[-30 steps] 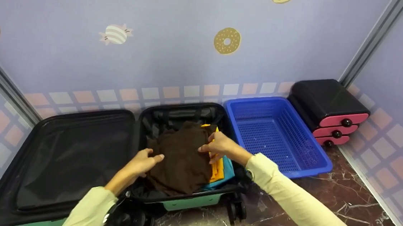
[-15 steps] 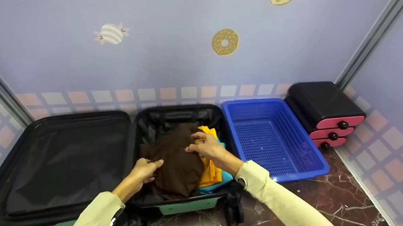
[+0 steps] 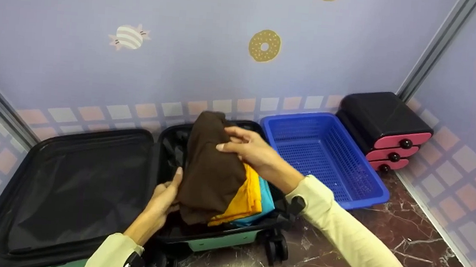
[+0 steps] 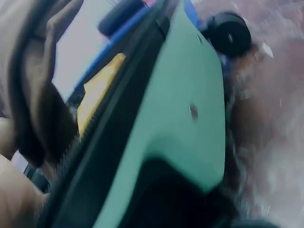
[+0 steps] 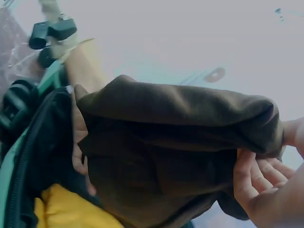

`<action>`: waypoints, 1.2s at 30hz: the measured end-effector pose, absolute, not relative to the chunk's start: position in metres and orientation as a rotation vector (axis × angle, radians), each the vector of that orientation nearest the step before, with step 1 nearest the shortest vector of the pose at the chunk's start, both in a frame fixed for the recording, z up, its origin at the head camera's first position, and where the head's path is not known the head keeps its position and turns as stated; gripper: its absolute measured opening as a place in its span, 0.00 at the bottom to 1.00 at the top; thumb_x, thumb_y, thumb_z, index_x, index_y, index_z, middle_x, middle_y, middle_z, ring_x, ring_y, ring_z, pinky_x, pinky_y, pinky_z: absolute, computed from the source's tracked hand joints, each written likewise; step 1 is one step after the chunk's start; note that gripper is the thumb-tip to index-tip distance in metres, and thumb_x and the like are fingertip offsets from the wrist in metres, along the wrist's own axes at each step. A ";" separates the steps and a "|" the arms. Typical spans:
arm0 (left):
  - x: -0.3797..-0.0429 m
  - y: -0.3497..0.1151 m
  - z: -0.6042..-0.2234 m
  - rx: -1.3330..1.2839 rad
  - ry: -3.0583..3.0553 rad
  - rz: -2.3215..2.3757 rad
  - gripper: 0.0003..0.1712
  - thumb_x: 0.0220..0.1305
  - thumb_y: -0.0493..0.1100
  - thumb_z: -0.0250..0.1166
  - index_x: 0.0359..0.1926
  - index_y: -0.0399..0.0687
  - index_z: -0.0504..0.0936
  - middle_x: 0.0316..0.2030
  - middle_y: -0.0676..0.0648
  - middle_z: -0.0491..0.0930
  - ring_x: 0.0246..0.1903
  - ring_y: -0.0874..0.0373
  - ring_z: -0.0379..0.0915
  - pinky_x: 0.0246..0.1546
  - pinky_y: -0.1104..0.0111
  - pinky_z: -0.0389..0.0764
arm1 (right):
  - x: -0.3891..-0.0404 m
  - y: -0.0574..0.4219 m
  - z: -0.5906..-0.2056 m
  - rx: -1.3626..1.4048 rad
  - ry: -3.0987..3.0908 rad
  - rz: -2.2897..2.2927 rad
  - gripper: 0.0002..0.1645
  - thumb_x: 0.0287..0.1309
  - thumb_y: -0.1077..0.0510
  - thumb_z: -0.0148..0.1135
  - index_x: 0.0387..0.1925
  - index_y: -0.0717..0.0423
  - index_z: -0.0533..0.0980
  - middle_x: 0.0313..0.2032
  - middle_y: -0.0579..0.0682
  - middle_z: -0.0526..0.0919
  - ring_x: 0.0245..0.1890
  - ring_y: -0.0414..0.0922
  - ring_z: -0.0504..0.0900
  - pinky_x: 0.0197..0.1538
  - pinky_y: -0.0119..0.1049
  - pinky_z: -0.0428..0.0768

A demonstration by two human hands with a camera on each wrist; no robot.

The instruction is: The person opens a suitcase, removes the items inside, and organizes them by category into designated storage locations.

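1. While the brown garment (image 3: pixel 211 169) is held up over the right-hand half of an open suitcase (image 3: pixel 223 241), its top edge is raised, in the head view, past the far rim toward twelve o'clock.
2. By the left hand (image 3: pixel 164 195), the garment is gripped at eight o'clock, with the thumb laid along the edge and the fingers partly hidden by cloth.
3. By the right hand (image 3: pixel 247 147), the edge at one o'clock is pinched between the thumb and bent fingers.
4. At ten o'clock, a strip of black lining is left uncovered between garment and rim; at four o'clock, the room is taken by a yellow cloth (image 3: pixel 248 196), by which a light-blue cloth (image 3: pixel 266 199) is partly covered.
5. At three o'clock, the suitcase is closely bordered by a blue basket (image 3: pixel 310 156); whether the rims touch cannot be told.
6. At nine o'clock, the floor is covered by the suitcase's other half (image 3: pixel 84 193), lined in smooth, faintly creased black.
7. Toward two o'clock, beyond the basket, a black drawer unit (image 3: pixel 386 115) with three pink fronts and round knobs is set by the wall (image 3: pixel 200 75).
8. Soft, matte folds are shown by the garment, slotted plastic by the basket, a smooth green shell by the suitcase, and pale veins by the dark marbled floor (image 3: pixel 399 239).
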State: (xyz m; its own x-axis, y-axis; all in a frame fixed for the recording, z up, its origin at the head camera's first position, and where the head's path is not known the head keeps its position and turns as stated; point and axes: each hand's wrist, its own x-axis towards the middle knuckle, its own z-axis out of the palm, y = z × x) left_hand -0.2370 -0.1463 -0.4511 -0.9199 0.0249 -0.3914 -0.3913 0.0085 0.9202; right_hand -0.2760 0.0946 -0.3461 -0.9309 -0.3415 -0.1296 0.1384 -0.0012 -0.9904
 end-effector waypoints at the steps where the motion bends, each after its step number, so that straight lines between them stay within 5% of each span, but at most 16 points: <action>1: -0.237 -0.145 -0.449 -0.380 1.946 2.046 0.31 0.77 0.67 0.56 0.44 0.43 0.83 0.29 0.51 0.83 0.31 0.59 0.80 0.39 0.64 0.82 | -0.276 0.098 -0.343 -0.237 1.935 -2.001 0.38 0.64 0.63 0.69 0.74 0.58 0.69 0.59 0.57 0.83 0.45 0.42 0.82 0.45 0.30 0.81; 3: -0.235 -0.141 -0.443 -0.364 1.839 2.147 0.28 0.78 0.65 0.57 0.38 0.47 0.86 0.29 0.51 0.85 0.31 0.58 0.82 0.37 0.64 0.83 | -0.277 0.105 -0.341 -0.296 1.924 -1.989 0.36 0.64 0.61 0.69 0.72 0.56 0.71 0.61 0.56 0.82 0.54 0.46 0.82 0.52 0.35 0.82; 6: -0.234 -0.133 -0.433 -0.287 1.656 2.236 0.24 0.79 0.59 0.58 0.48 0.44 0.88 0.35 0.51 0.88 0.36 0.57 0.84 0.39 0.64 0.85 | -0.279 0.115 -0.342 -0.332 1.904 -1.986 0.34 0.64 0.60 0.69 0.71 0.54 0.72 0.61 0.54 0.82 0.57 0.48 0.81 0.56 0.39 0.82; 10: -0.237 -0.124 -0.420 -0.182 1.612 2.243 0.33 0.78 0.49 0.61 0.75 0.37 0.67 0.45 0.52 0.86 0.40 0.60 0.85 0.43 0.68 0.86 | -0.282 0.133 -0.347 -0.301 1.830 -2.020 0.34 0.66 0.65 0.66 0.72 0.56 0.70 0.61 0.55 0.82 0.53 0.46 0.85 0.53 0.38 0.86; 12: -0.239 -0.123 -0.416 -0.139 1.650 2.244 0.39 0.77 0.43 0.61 0.80 0.37 0.55 0.49 0.51 0.84 0.40 0.61 0.85 0.43 0.68 0.86 | -0.283 0.146 -0.349 -0.279 1.816 -2.017 0.34 0.67 0.67 0.66 0.72 0.56 0.69 0.61 0.56 0.83 0.51 0.45 0.86 0.50 0.37 0.87; 18: -0.250 -0.113 -0.410 -0.109 1.757 2.309 0.34 0.73 0.35 0.63 0.76 0.43 0.63 0.64 0.43 0.78 0.42 0.58 0.84 0.41 0.67 0.84 | -0.287 0.186 -0.358 -0.227 1.946 -1.917 0.33 0.65 0.68 0.68 0.69 0.53 0.71 0.58 0.56 0.83 0.45 0.44 0.86 0.40 0.32 0.86; 25: -0.262 -0.069 -0.413 -0.078 1.868 2.292 0.40 0.70 0.34 0.65 0.79 0.42 0.60 0.72 0.33 0.70 0.56 0.46 0.78 0.54 0.60 0.81 | -0.290 0.226 -0.375 -0.144 2.056 -1.827 0.28 0.64 0.68 0.67 0.64 0.54 0.73 0.58 0.54 0.80 0.51 0.46 0.83 0.48 0.40 0.87; 36: -0.273 -0.016 -0.409 0.130 1.801 2.192 0.45 0.73 0.34 0.62 0.83 0.48 0.51 0.78 0.35 0.61 0.69 0.40 0.70 0.71 0.48 0.71 | -0.291 0.284 -0.383 -0.057 2.205 -1.731 0.32 0.65 0.66 0.66 0.68 0.58 0.68 0.61 0.52 0.77 0.55 0.45 0.78 0.54 0.43 0.82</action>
State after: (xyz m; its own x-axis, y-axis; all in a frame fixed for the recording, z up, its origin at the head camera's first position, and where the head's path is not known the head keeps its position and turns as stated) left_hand -0.2732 -0.0160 -0.4092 -0.9507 0.2862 -0.1191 -0.1723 -0.1683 0.9706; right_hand -0.2909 0.2841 -0.3833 -0.9427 -0.2356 -0.2363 0.1737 0.2582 -0.9503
